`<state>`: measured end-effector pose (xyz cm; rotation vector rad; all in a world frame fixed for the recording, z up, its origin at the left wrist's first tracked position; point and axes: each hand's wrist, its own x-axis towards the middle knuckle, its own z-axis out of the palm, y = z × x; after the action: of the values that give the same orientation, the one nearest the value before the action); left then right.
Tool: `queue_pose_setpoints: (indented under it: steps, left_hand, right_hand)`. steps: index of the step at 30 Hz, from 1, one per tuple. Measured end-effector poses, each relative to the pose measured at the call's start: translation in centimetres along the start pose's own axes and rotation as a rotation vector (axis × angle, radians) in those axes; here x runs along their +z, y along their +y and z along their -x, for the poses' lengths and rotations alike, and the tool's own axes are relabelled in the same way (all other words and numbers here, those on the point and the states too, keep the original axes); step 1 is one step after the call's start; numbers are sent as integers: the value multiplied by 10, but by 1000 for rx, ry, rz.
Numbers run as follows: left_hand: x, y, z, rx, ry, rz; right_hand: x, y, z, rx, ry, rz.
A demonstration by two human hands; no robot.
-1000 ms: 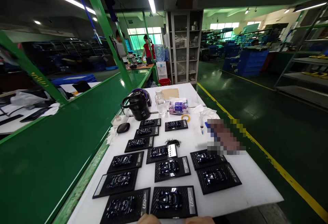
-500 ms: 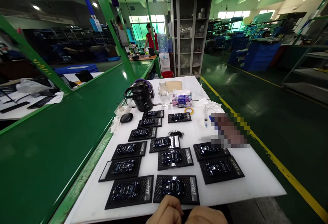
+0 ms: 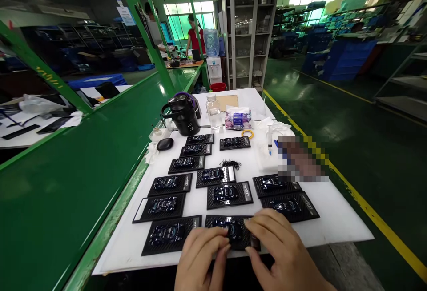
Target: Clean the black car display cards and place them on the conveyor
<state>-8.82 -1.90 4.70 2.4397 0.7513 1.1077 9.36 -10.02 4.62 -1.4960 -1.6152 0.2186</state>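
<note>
Both my hands are on a black carbon-fibre plaque (image 3: 231, 231) holding a glossy model car, at the near edge of the white board (image 3: 336, 224). My left hand (image 3: 200, 255) grips its left end, and my right hand (image 3: 276, 246) presses its right side with spread fingers. The car is partly hidden by my fingers. Several matching plaques (image 3: 170, 235) lie around them in rows. A small tuft of black fibres (image 3: 230, 164) lies further up the board.
A black flask (image 3: 182, 115), water bottle (image 3: 213, 112), wipes packet (image 3: 237, 118), tape roll (image 3: 247, 134) and syringe (image 3: 269, 141) stand at the board's far end. A green bench (image 3: 66, 211) runs along the left. A pixelated patch (image 3: 300, 160) covers something on the right.
Both hands have moved up from the bottom edge onto the nearest middle plaque and now grip it. The view has tilted, so the table sits higher in the frame.
</note>
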Motion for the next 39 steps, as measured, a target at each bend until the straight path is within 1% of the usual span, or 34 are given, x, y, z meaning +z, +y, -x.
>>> queue_pose_setpoints:
  steps: [1, 2, 4, 6, 9, 12, 18, 22, 27, 32, 35, 39]
  left_hand:
    - [3, -4, -1, 14, -2, -36]
    - [7, -7, -1, 20, 2, -65]
    - [15, -11, -1, 33, 21, -115]
    - [21, -11, 0, 38, 30, -160]
    - [24, -9, 0, 48, 27, -198]
    - [24, -8, 1, 49, 21, -209]
    - [29, -8, 1, 15, 41, -236]
    - [32, -4, 0, -43, 45, -233]
    - [25, 1, -7, -163, -50, -225]
    - [16, 3, -18, -280, -114, -176]
    - [15, 3, -23, -342, -150, -151]
    - [16, 3, -27, -388, -180, -133]
  right_hand:
    - [-1, 3, -1, -71, 10, 104]
    - [-2, 6, -2, -99, -19, 176]
    - [-2, 10, 0, -94, -104, 235]
    - [-1, 12, 3, -82, -141, 243]
    - [-1, 14, 6, -98, -143, 248]
    - [-1, 16, 6, -164, -129, 244]
    - [-2, 17, 5, -219, -94, 223]
    - [-2, 16, 3, -254, -87, 222]
    - [-3, 17, 2, -254, -136, 243]
    - [-5, 18, 1, -256, -172, 253]
    - [-6, 18, 0, -269, -181, 253]
    - [-8, 19, -1, -273, -212, 261]
